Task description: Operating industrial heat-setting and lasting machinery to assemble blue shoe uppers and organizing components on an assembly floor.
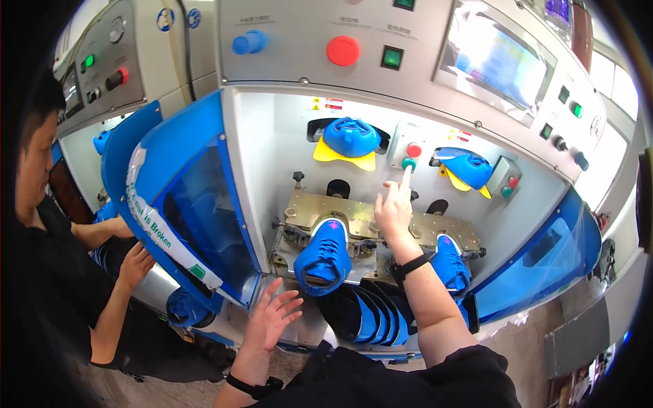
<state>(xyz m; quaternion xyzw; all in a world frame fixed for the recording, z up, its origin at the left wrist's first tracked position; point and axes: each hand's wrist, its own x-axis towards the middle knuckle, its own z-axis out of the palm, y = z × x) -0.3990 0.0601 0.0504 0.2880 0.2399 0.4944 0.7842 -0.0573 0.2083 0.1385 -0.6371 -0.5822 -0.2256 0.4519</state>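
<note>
My right hand (394, 211) reaches into the machine bay. Its index finger is stretched out with the tip at the green button (409, 164), below a red button (414, 149) on a small control box; whether the button is pressed down cannot be seen. My left hand (270, 321) is empty, fingers spread, near a blue lace-up shoe upper (324, 260). That upper sits toe-first against a metal clamp plate (316, 209). A second blue upper (450, 264) sits at the plate's right end, partly behind my right forearm. Between them lies a row of blue and black shoe parts (371, 316).
Two blue uppers with yellow pieces, one left (350, 138) and one right (468, 169), are mounted on the back wall. Swung-out blue doors flank the bay, left (204, 197) and right (544, 265). A panel (292, 61) runs above. A co-worker (61, 272) stands at left.
</note>
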